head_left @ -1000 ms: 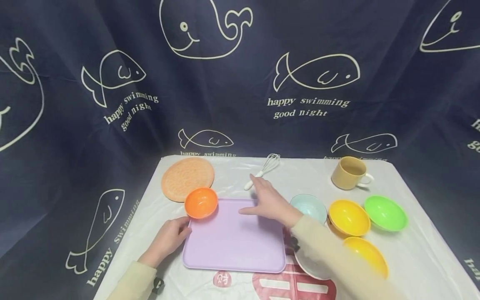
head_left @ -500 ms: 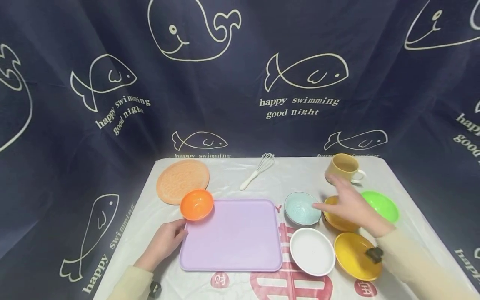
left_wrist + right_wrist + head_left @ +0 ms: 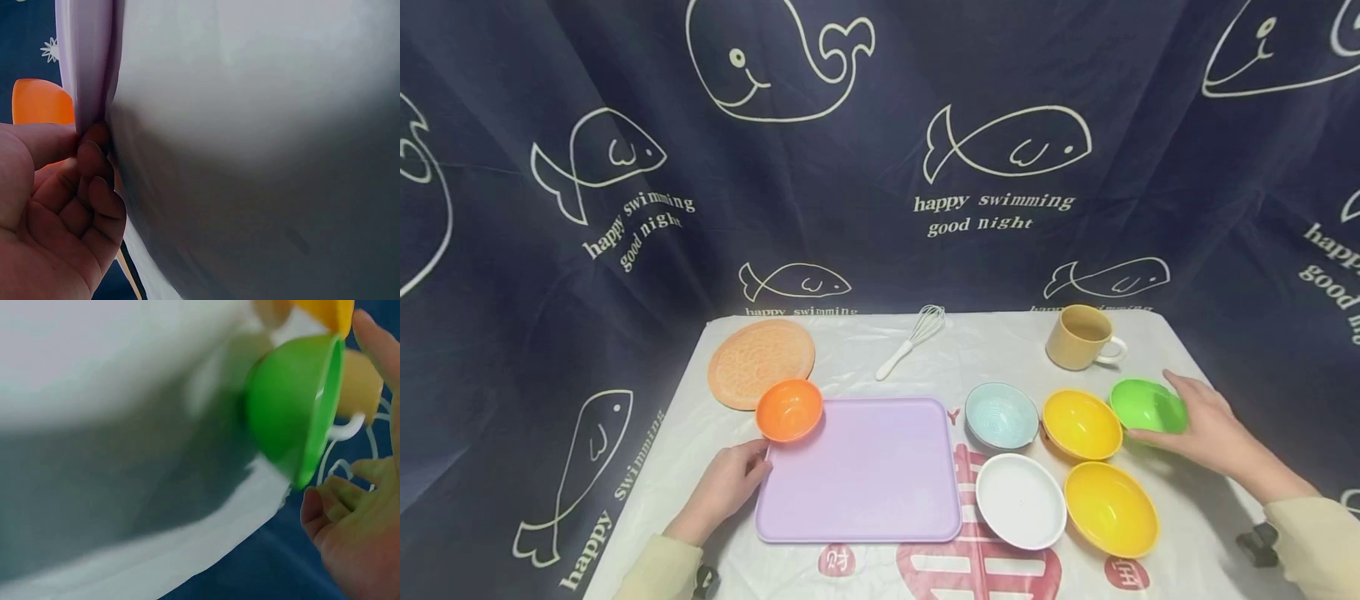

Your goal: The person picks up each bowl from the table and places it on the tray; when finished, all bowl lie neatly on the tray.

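My left hand (image 3: 726, 483) pinches the left edge of a lilac tray (image 3: 861, 475) between thumb and fingers; the left wrist view shows the fingertips (image 3: 92, 159) at that edge. An orange bowl (image 3: 790, 410) rests at the tray's far left corner. Over at the right, my right hand (image 3: 1213, 429) is beside a green bowl (image 3: 1138, 404), thumb and fingers spread around its near right side. In the right wrist view the green bowl (image 3: 284, 403) stands on the table, and the fingers (image 3: 334, 494) appear apart from its rim.
Two yellow bowls (image 3: 1081, 423), a light blue bowl (image 3: 1002, 415) and a white bowl (image 3: 1021, 500) stand between tray and green bowl. Behind are a tan mug (image 3: 1077, 337), a whisk (image 3: 910, 342) and a round orange-brown board (image 3: 760, 362). A dark fish-print curtain (image 3: 850, 192) hangs behind the table.
My right hand has swept from above the tray, across the bowls, to the green bowl at the right. My left hand stays on the tray edge. The head view has shifted slightly.
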Action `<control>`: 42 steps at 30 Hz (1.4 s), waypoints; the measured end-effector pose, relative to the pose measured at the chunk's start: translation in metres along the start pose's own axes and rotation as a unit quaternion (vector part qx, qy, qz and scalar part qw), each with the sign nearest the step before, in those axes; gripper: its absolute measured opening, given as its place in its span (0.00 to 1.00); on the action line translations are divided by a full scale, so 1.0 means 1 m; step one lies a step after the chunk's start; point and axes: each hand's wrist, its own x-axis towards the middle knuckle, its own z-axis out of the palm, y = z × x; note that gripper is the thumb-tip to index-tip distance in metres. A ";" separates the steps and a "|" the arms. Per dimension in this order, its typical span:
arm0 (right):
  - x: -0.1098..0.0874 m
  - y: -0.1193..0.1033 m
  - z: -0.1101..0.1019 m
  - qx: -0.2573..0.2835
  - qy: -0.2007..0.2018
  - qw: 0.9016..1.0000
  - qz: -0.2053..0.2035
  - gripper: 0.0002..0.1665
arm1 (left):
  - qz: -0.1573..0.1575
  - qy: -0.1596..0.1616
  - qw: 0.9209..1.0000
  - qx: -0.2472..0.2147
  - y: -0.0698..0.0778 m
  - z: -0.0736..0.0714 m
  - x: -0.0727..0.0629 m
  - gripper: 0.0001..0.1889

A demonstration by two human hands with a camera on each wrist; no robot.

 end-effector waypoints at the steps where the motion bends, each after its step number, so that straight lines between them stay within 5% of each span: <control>1: -0.001 0.005 0.001 0.000 -0.003 1.000 0.003 0.76 | 0.000 0.001 1.000 -0.001 0.000 0.000 0.000 0.20; 19: -0.003 0.032 0.010 0.059 -0.089 0.993 0.045 0.75 | 0.016 0.005 1.000 0.000 -0.004 0.001 0.003 0.18; 29: -0.001 0.029 0.009 0.058 -0.087 0.993 0.054 0.75 | 0.028 0.015 1.000 -0.003 -0.005 0.001 0.003 0.16; 42: -0.011 0.037 0.004 0.032 -0.032 0.997 0.062 0.73 | 0.026 0.019 0.999 -0.002 -0.005 0.001 0.002 0.16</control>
